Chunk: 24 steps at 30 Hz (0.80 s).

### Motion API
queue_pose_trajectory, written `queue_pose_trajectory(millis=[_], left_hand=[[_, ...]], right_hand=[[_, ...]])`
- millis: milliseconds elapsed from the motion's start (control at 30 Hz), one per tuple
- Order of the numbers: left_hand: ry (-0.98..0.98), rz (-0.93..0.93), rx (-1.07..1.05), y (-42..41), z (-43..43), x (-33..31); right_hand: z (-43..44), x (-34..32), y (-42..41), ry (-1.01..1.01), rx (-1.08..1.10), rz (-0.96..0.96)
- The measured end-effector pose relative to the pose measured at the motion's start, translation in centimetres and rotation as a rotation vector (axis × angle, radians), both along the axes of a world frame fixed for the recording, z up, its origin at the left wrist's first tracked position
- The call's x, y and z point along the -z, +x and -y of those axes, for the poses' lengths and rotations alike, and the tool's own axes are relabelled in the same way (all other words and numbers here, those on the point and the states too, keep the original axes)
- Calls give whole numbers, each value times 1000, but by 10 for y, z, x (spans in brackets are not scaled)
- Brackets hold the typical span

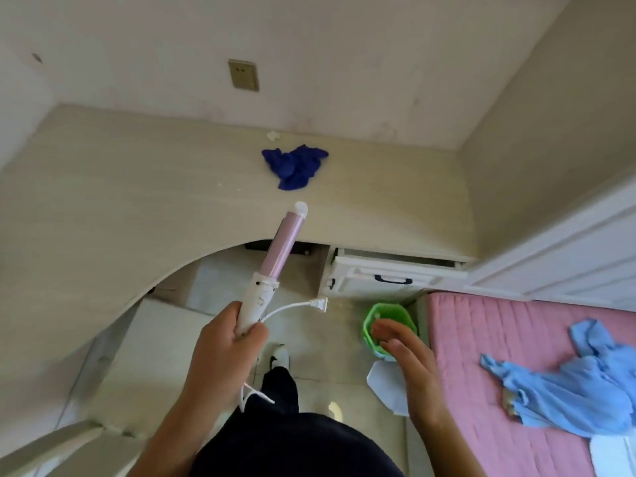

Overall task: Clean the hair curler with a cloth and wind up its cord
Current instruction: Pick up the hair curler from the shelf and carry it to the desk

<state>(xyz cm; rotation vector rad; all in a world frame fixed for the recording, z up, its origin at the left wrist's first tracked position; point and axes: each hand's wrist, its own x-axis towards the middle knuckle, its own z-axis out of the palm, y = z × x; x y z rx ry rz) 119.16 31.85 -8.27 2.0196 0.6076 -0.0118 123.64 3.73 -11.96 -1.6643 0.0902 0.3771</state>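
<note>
A pink-barrelled hair curler [275, 256] is held tilted in the air at the curved front edge of a pale counter [120, 201]. The person's left hand [223, 342] grips its white handle, and its rounded white tip points away toward the wall. The white cord [285, 308] arcs out from the base of the handle to its plug [319, 303], which stands clear to the right of the handle, while another loop of cord shows below the left wrist. The right hand [404, 352] is apart from the curler and holds nothing, its palm turned inward and its fingers straight and relaxed. A crumpled dark blue cloth [294, 166] lies on the counter beyond the curler's tip, near the wall and touched by neither hand. A green bin [368, 321] stands on the tiled floor [327, 337] beneath the right hand, beside a white drawer unit [378, 280] whose top drawer is ajar. To the right, a light blue garment [578, 390] lies rumpled on a bed [481, 325] with a pink cover. A wall socket [243, 75] is set above the counter.
</note>
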Motion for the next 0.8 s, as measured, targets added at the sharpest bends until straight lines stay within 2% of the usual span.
queue_pose_trajectory(millis=[233, 400, 533, 667, 800], left_hand=[[-23, 4, 29, 109, -59, 5], [-48, -22, 93, 175, -65, 10], [-59, -17, 140, 229, -62, 7], [17, -10, 191, 274, -79, 7], [81, -46, 302, 305, -117, -1]], right_hand=[[-61, -6, 83, -29, 17, -18], [-54, -6, 126, -9, 230, -75], [-52, 6, 167, 19, 280, -106], [-73, 30, 212, -45, 143, -101], [-104, 49, 255, 18, 89, -120]])
